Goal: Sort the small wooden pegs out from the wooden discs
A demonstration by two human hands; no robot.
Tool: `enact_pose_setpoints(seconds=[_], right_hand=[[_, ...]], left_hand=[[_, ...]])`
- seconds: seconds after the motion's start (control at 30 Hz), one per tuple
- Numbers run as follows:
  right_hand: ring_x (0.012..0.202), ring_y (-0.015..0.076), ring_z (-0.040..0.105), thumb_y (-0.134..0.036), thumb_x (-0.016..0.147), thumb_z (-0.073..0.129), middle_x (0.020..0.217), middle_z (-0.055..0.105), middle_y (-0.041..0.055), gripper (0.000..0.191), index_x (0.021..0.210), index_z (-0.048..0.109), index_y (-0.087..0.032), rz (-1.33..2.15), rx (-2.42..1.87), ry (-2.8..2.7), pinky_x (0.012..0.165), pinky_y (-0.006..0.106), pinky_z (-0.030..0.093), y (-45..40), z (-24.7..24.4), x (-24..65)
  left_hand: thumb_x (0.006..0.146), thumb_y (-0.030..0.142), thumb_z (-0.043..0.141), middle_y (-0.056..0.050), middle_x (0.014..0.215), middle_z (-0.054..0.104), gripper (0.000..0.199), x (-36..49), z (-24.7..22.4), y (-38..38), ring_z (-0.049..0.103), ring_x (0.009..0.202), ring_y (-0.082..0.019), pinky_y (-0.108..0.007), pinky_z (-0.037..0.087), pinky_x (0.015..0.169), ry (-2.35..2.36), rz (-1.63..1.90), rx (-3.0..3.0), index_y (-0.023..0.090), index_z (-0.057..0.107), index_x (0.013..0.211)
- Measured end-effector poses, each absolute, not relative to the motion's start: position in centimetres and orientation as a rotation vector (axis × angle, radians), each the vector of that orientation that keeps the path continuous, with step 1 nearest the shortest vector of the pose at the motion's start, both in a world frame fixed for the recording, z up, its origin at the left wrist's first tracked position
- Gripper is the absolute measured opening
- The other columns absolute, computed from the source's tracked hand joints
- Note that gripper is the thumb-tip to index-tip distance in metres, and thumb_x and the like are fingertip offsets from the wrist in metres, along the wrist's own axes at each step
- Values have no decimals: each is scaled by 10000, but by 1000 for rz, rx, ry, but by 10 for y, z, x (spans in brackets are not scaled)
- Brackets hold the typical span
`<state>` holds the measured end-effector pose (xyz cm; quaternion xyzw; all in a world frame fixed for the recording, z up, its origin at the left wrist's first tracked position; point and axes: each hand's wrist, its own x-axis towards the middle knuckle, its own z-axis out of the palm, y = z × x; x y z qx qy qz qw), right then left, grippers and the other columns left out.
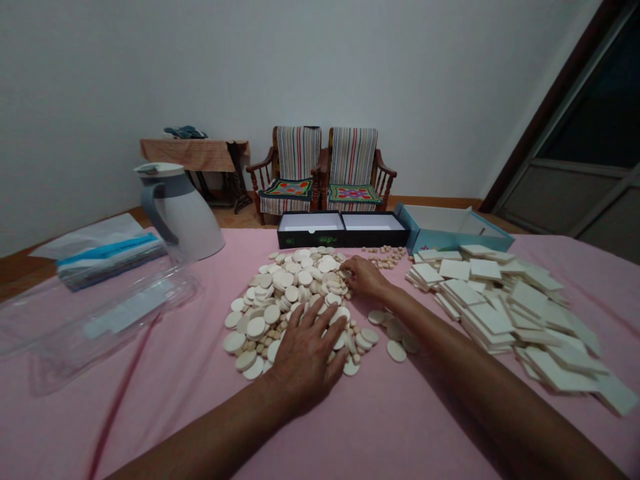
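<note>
A heap of pale round wooden discs (pixel 293 279), mixed with small wooden beads or cubes (pixel 267 339), lies in the middle of the table. My left hand (pixel 307 353) rests on the near side of this heap, its fingers spread flat over the discs. At the heap's far right edge is my right hand (pixel 367 277). Its fingers are curled together, and what they hold, if anything, is hidden. Beneath my right forearm lies a small group of separate discs (pixel 397 351). Beyond my right hand are scattered small wooden pieces (pixel 393 252).
Square white tiles (pixel 493 313) are piled on the right. Behind stand two black open boxes (pixel 313 239) and a light blue box (pixel 455 230). To the left are a white-grey jug (pixel 193 220), a blue packet (pixel 113 257) and clear plastic packaging (pixel 125 313) on the pink cloth (pixel 200 413).
</note>
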<state>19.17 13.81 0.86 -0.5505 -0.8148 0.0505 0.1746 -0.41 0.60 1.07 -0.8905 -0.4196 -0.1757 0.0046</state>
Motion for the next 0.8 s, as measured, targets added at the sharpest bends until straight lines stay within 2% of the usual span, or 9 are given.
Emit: enact_pose_setpoints(seconds=[0.13,0.23,0.37,0.47,0.57,0.63,0.7,0.8], right_hand=[[818,184,587,-128,832,481,930,654,102,221,926,681,-146,76,-1596,-2261,719,261,393,132,10,196],[766,173,575,-124,820,458,837,670,80,247,890,695,-130,91,-1595,-2159,688,259,384,123,23,211],[629,137,564,-154,787,473,705,681,20,266,832,734,-141,536,-1419,-2281,594,234,378,104,44,242],[629,149,598,-252,809,517,712,706,25,260,818,752,-140,785,-1327,-2353,573,235,402,99,51,257],[688,172,629,-221,799,542,783,727,57,230,840,751,-137,562,-1435,-2267,629,257,441,108,44,254],[787,189,642,-144,775,551,903,729,86,250,942,736,-132,342,-1488,-2232,724,279,458,121,35,243],[924,206,627,-92,758,558,1027,706,111,324,1046,701,-132,176,-1502,-2257,842,301,441,136,25,230],[1022,219,587,-88,763,564,1064,686,111,314,1045,684,-156,70,-1507,-2317,915,313,397,155,12,213]], left_hand=[[922,405,479,-46,1456,465,433,-5,10,5,323,1386,-306,-547,253,1108,-1303,-555,-2778,275,524,1334],[920,414,479,-51,1453,470,437,-5,11,6,327,1384,-310,-550,255,1106,-1319,-547,-2779,267,530,1329],[915,412,487,-47,1450,474,438,-3,11,6,331,1382,-310,-556,254,1105,-1323,-547,-2784,271,530,1328],[915,403,487,-41,1451,474,435,-4,11,6,334,1380,-310,-559,257,1103,-1324,-553,-2785,276,528,1330],[918,403,481,-42,1451,474,438,-4,11,7,334,1379,-313,-567,253,1102,-1328,-553,-2786,274,525,1334],[917,406,483,-44,1450,476,440,-4,11,7,332,1380,-314,-569,253,1102,-1321,-557,-2784,273,524,1335],[918,406,483,-46,1449,475,442,-4,10,7,332,1380,-314,-567,254,1102,-1312,-560,-2782,274,521,1338],[920,410,480,-45,1454,470,443,-5,8,7,326,1384,-313,-564,253,1103,-1308,-562,-2771,281,514,1343]])
